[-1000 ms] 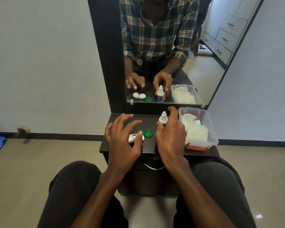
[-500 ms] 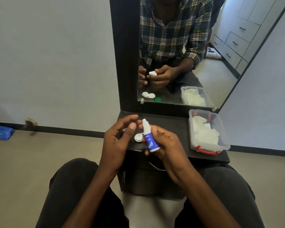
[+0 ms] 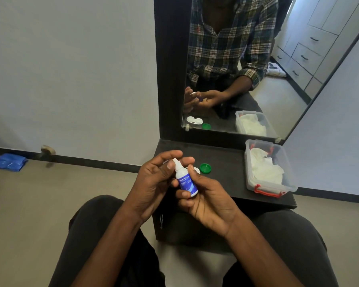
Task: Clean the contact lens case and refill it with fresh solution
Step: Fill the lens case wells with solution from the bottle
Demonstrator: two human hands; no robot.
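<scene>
My right hand (image 3: 207, 200) grips a small white solution bottle (image 3: 186, 182) with a blue label, held upright above the front edge of the dark table (image 3: 226, 162). My left hand (image 3: 155, 179) has its thumb and fingers curled round the bottle's white cap at the top. The white contact lens case (image 3: 196, 169) lies on the table behind my hands, mostly hidden. A green case lid (image 3: 205, 168) lies just right of it. The mirror shows the case with both wells uncovered.
A clear plastic box (image 3: 288, 183) with red latches holds white tissues at the table's right side. A mirror (image 3: 236, 69) stands at the back of the table. My knees flank the table. A blue cloth (image 3: 9, 162) lies on the floor far left.
My right hand has lifted the bottle off the table and brought it toward me. My left hand left the lens case and now pinches the bottle's cap.
</scene>
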